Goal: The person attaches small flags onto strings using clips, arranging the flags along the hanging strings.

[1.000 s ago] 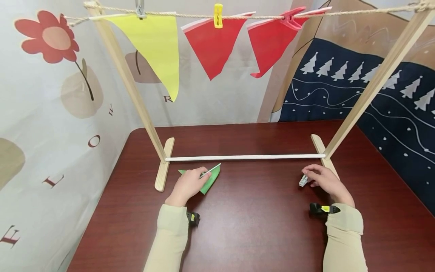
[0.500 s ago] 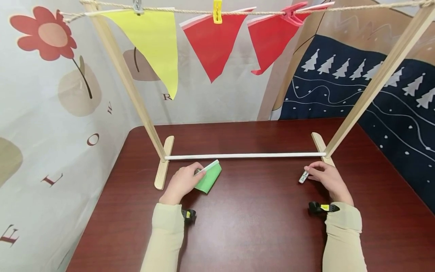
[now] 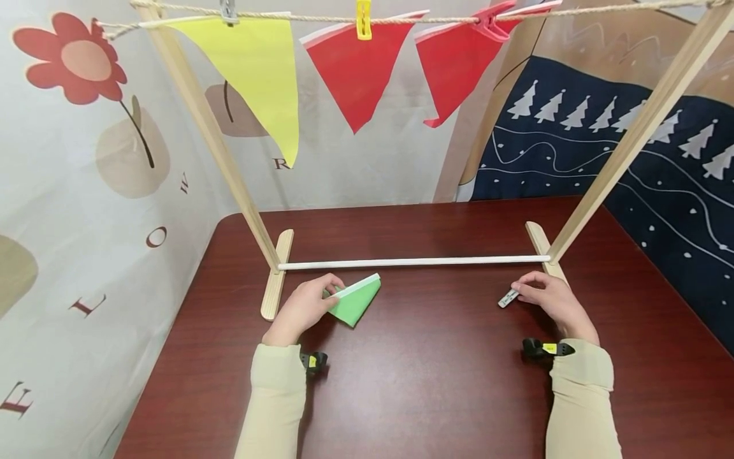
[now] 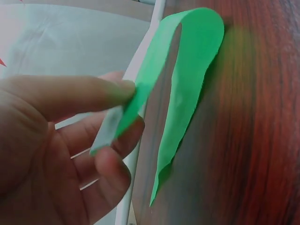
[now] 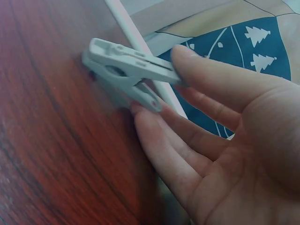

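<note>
A green pennant flag [image 3: 357, 304] with a white top edge is pinched by my left hand [image 3: 304, 308] near the left foot of the wooden stand. In the left wrist view the flag [image 4: 199, 61] bends over in a loop, its tip hanging down, while thumb and fingers hold the white strip. At the right, my right hand [image 3: 553, 304] holds a pale grey clothespin [image 3: 508, 298] just above the table. The right wrist view shows thumb and fingertips on the two handle ends of the clothespin [image 5: 122, 63].
A rope [image 3: 321, 19] runs across the wooden stand [image 3: 206, 127]. On it hang a yellow flag [image 3: 258, 76] and two red flags [image 3: 358, 70], held by clothespins. A white rod [image 3: 413, 262] joins the stand's feet above the dark table [image 3: 424, 382].
My left hand has lifted and turned the green flag, so its white edge slants up to the right. In my right hand the clothespin has swung slightly to the left.
</note>
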A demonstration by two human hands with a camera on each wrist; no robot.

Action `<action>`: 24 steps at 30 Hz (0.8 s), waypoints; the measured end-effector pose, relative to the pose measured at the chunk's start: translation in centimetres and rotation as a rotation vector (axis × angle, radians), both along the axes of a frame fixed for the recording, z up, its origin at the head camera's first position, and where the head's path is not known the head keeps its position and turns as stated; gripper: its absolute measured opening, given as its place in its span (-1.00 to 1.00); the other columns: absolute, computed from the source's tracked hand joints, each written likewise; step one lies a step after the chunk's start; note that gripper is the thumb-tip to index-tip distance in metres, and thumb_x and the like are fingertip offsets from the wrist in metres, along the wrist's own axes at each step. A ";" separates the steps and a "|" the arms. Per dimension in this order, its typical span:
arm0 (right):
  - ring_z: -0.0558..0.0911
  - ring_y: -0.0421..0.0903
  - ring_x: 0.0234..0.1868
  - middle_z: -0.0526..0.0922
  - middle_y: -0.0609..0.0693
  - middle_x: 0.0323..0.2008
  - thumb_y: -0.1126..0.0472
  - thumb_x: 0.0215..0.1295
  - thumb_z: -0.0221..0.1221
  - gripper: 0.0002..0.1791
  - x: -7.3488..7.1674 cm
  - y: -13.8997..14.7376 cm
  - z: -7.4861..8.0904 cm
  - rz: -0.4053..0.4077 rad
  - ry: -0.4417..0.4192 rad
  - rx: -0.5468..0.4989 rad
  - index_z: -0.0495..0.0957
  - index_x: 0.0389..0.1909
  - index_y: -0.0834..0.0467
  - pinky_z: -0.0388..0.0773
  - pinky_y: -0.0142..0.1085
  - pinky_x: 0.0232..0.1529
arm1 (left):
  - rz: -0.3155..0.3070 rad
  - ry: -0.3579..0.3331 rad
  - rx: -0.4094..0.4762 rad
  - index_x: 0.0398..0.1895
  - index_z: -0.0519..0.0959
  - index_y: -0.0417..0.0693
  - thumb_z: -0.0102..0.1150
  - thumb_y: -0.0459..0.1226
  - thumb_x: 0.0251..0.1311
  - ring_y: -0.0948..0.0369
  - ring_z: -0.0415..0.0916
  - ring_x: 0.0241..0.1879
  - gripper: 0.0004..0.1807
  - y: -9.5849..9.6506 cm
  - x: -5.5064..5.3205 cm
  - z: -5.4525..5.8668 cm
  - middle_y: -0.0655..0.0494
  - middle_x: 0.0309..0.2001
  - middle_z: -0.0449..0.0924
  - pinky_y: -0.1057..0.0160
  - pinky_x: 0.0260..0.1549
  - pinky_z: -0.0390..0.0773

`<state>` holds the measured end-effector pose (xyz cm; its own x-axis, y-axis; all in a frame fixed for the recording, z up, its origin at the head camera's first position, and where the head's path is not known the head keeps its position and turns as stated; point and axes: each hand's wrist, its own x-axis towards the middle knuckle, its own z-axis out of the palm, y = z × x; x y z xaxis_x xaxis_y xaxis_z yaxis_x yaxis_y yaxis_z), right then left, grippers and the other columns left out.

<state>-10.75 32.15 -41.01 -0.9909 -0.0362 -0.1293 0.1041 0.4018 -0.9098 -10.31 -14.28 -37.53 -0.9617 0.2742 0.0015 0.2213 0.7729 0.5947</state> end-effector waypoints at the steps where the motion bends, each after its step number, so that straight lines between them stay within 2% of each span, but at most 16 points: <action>1: 0.61 -0.23 -0.29 0.58 -0.11 -0.28 -0.03 0.10 0.19 -0.56 0.0 0.0 0.1 0.006 -0.005 0.039 0.46 -0.19 0.25 0.47 -0.46 -0.27 | -0.002 -0.003 -0.005 -0.17 0.49 0.07 0.11 -0.37 0.06 0.24 0.42 -0.36 -0.75 0.0 0.0 0.0 0.18 -0.34 0.53 0.25 -0.37 0.36; 6: 0.58 -0.26 -0.27 0.62 -0.05 -0.24 -0.12 0.09 0.16 -0.46 0.0 0.1 0.5 0.022 -0.031 0.169 0.50 -0.09 0.24 0.42 -0.44 -0.27 | -0.025 -0.037 -0.055 -0.14 0.50 0.05 0.08 -0.44 0.02 0.22 0.39 -0.38 -0.68 0.0 0.1 -0.1 0.14 -0.34 0.51 0.25 -0.37 0.35; 11: 0.51 -0.25 -0.27 0.62 0.01 -0.21 -0.15 0.11 0.14 -0.46 0.3 -0.1 0.7 0.017 -0.037 0.234 0.55 -0.07 0.21 0.41 -0.37 -0.29 | -0.027 -0.051 -0.091 -0.27 0.54 0.06 0.08 -0.42 -0.01 0.22 0.36 -0.40 -0.76 0.0 0.1 -0.1 0.18 -0.39 0.50 0.24 -0.35 0.34; 15: 0.55 -0.24 -0.29 0.61 -0.03 -0.26 -0.09 0.14 0.13 -0.47 0.3 -0.2 0.4 0.005 -0.014 0.141 0.53 -0.09 0.29 0.47 -0.38 -0.27 | -0.019 -0.058 -0.089 -0.36 0.56 0.13 0.10 -0.37 0.01 0.25 0.36 -0.43 -0.81 0.0 0.2 -0.1 0.24 -0.40 0.52 0.25 -0.35 0.35; 20: 0.58 -0.24 -0.36 0.56 -0.13 -0.39 -0.01 0.18 0.11 -0.51 0.1 -0.2 0.0 -0.021 0.029 -0.016 0.46 -0.16 0.39 0.52 -0.39 -0.28 | -0.060 -0.130 -0.005 -0.32 0.58 0.19 0.10 -0.25 0.13 0.22 0.42 -0.60 -0.88 0.3 0.2 0.3 0.20 -0.50 0.52 0.28 -0.50 0.37; 24: 0.56 -0.25 -0.43 0.56 -0.16 -0.48 0.01 0.19 0.12 -0.55 -0.1 -0.3 -0.2 -0.035 0.057 -0.025 0.46 -0.20 0.36 0.53 -0.40 -0.36 | -0.087 -0.154 0.023 -0.28 0.58 0.18 0.09 -0.18 0.15 0.22 0.38 -0.70 -0.89 0.6 0.3 0.6 0.17 -0.59 0.48 0.28 -0.59 0.35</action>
<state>-10.85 31.90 -41.16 -0.9974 -0.0038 -0.0720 0.0653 0.3762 -0.9242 -10.05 -13.70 -36.96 -0.9238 0.3578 -0.1364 0.1919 0.7408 0.6437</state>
